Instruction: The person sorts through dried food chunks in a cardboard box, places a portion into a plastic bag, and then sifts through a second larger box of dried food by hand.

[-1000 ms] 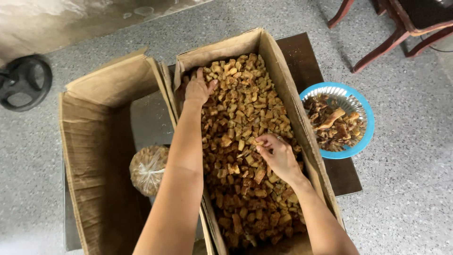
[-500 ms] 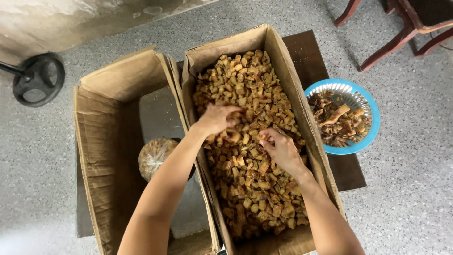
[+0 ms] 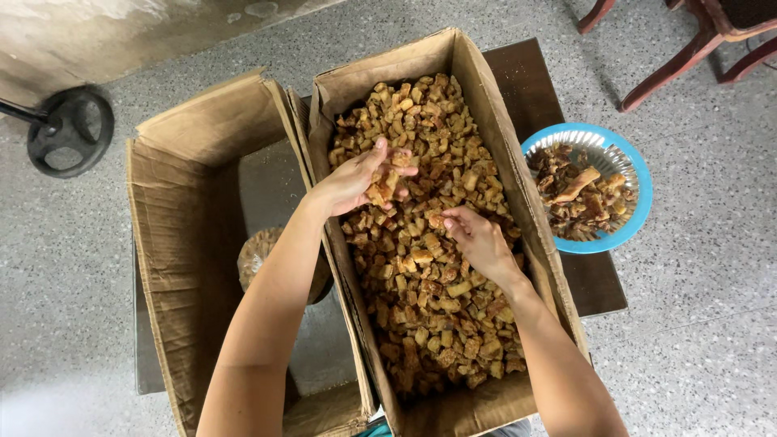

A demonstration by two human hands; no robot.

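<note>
A person's 2 bare hands work over a tall brown cardboard box (image 3: 486, 121) filled with golden-brown, roughly cubed fried pieces (image 3: 429, 291). The box stands on a dark wooden counter (image 3: 526, 77) above a grey speckled floor (image 3: 712, 324).

The left hand (image 3: 356, 180) is cupped palm-up above the upper middle of the heap, fingers loosely curled around a small clutch of the pieces. The right hand (image 3: 479, 239) rests palm-down on the heap just below and to the right, fingers bent and closing on 1 or 2 pieces; whether it has lifted any cannot be told. The hands are near each other but apart.

To the right of the box, touching its wall, sits a round blue plastic basket (image 3: 639, 174) holding darker, more irregular pieces (image 3: 579, 198). To the left stands a second, open cardboard box (image 3: 174, 243), mostly bare inside, with a clear plastic bag of pale pieces (image 3: 257, 252) on its bottom.

Judging by this, the step in hand is picking through the heap. It goes best with a light, shallow hold: the pieces look brittle, so squeezing may crumble them. Keeping the cupped hand low over the box lets any dropped pieces fall back in, and turning pieces on the palm exposes dark ones.
</note>
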